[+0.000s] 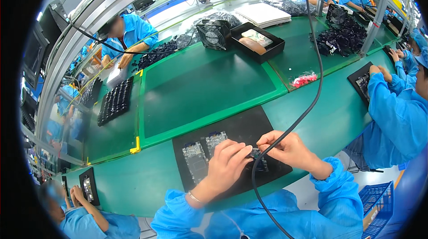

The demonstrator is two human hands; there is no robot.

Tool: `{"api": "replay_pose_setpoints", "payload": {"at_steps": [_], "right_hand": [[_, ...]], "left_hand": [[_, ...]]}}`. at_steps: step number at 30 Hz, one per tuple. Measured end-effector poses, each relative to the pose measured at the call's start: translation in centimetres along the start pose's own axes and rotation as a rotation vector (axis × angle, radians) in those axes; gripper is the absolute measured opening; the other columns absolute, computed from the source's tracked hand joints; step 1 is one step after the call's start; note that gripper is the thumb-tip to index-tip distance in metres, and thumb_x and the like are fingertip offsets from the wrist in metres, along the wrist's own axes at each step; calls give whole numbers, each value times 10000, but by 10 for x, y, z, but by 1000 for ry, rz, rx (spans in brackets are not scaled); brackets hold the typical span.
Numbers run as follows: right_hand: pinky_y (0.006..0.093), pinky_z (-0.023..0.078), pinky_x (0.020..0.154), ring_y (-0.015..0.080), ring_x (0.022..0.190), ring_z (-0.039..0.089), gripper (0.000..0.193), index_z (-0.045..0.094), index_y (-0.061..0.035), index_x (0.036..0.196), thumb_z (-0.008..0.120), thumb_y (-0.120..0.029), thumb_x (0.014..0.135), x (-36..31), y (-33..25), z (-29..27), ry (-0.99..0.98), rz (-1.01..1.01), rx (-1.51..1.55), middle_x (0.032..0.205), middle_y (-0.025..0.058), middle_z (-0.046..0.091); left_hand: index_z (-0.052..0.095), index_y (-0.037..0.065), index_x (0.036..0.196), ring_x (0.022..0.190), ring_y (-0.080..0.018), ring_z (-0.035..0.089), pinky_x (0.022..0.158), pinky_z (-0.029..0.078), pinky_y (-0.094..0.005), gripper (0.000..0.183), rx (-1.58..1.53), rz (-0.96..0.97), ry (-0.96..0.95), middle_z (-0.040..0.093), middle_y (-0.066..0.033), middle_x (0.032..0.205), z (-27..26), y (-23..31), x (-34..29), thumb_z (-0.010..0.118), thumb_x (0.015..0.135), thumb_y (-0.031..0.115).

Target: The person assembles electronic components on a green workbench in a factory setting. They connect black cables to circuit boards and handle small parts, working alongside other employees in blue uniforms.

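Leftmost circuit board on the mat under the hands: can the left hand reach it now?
Probably yes: the leftmost circuit board lies on the black mat beside the left hand, mostly uncovered, though that hand's fingers look busy near the right hand.

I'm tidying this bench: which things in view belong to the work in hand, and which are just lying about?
Apparently in use:
left hand
right hand
small dark part at their fingertips
circuit boards
black mat beneath

Apparently just lying about:
black fan
open black box
red pieces
white stack
blue basket
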State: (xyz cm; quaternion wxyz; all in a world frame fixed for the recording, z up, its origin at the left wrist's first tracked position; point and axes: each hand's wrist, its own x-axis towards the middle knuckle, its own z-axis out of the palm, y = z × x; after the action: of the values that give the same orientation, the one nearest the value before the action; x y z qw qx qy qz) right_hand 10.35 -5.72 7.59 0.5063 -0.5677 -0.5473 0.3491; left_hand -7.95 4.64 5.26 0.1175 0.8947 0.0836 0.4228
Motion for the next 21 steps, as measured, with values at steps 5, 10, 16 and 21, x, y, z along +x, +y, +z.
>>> {"api": "replay_pose_setpoints", "payload": {"at_steps": [5, 10, 16, 21], "right_hand": [[267, 530, 687, 142, 782, 659, 150, 605, -3, 980, 608, -87, 856, 3, -4, 3, 11, -43, -96, 829, 84, 664], [263, 524, 646, 141, 716, 648, 98, 576, 6, 905, 588, -79, 856, 20, 24, 6, 62, 35, -9, 777, 67, 630], [233, 509, 649, 107, 703, 621, 94, 528, 11, 929, 545, -76, 899, 34, 49, -7, 288, 140, 208, 783, 42, 597], [225, 503, 650, 105, 709, 614, 107, 523, 10, 926, 550, -93, 908, 25, 50, -7, 290, 182, 211, 779, 45, 597]], "left_hand": [[569, 108, 1077, 898, -269, 556, 675, 524, -322, 527, 13, 11, -15, 536, -64, 1017, -2, 0, 3, 815, 611, 81], [571, 103, 1099, 923, -273, 544, 755, 504, -355, 527, -27, 27, -64, 538, -74, 1037, 1, -4, 6, 802, 626, 84], [526, 66, 1176, 1022, -344, 505, 866, 454, -407, 541, -86, -325, -302, 536, -115, 1091, 22, -28, 36, 755, 688, 105], [468, -12, 1241, 1171, -364, 434, 977, 405, -416, 678, 225, -461, -389, 475, -184, 1241, 34, -74, 13, 783, 676, 191]]}}
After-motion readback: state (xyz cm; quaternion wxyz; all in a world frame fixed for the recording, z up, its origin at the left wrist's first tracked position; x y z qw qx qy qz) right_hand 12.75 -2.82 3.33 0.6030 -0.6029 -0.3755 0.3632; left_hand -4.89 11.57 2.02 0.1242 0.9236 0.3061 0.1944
